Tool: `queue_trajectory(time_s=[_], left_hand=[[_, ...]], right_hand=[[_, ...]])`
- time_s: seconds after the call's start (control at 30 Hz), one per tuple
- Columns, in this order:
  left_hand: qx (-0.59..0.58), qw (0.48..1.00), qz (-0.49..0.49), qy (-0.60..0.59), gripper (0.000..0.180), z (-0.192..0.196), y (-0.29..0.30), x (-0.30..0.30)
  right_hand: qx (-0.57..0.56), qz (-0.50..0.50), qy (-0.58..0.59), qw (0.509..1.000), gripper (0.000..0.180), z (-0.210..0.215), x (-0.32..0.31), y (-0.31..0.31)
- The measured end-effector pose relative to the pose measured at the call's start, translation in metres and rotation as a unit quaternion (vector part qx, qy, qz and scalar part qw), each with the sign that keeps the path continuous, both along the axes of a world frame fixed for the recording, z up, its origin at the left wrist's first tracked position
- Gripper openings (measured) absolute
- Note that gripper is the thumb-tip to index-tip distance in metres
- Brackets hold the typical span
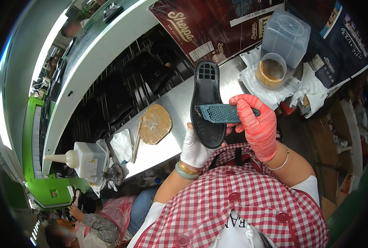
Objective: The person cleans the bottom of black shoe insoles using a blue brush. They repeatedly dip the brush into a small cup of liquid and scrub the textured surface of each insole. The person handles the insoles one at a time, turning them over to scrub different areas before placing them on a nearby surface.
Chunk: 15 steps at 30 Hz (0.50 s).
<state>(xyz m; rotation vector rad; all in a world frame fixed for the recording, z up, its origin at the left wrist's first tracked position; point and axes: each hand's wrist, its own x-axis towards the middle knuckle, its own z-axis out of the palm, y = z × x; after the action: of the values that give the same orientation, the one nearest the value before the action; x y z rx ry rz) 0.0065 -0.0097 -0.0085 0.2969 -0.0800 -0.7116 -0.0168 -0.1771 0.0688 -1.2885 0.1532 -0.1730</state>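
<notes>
My left hand [195,149], in a white glove with bare fingertips, grips a black shoe sole [206,91] near its lower end. The sole is held upright along its length, with its inner face and a grid of square hollows at the top showing. A red-gloved right hand [256,128], mine, is closed around a teal textured brush [223,113]. The brush lies across the middle of the sole, and pale bristles show at its left end against the sole. Some fingertips of both hands are hidden behind the sole and the brush.
A metal ledge [171,142] bears a round brown glue-crusted lid [155,124] with a stick beside it. Left stands a white nozzle bottle [88,159]. Back right are a clear cup of amber liquid [270,71] and a plastic container [287,37]. Black pieces lie on a dark rack [151,72]. A co-worker [105,219] sits lower left.
</notes>
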Motion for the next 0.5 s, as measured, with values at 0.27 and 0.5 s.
queue_trajectory(time_s=[0.27,0.5], left_hand=[[0.009,0.999,0.025,0.023,0.065,-0.005,0.004,-0.002],[0.063,0.997,0.033,0.034,0.064,-0.005,0.011,0.001]], right_hand=[[-0.063,0.061,0.032,0.996,0.018,0.009,-0.009,-0.001],[-0.044,0.101,0.035,0.993,0.016,0.0,-0.017,0.005]])
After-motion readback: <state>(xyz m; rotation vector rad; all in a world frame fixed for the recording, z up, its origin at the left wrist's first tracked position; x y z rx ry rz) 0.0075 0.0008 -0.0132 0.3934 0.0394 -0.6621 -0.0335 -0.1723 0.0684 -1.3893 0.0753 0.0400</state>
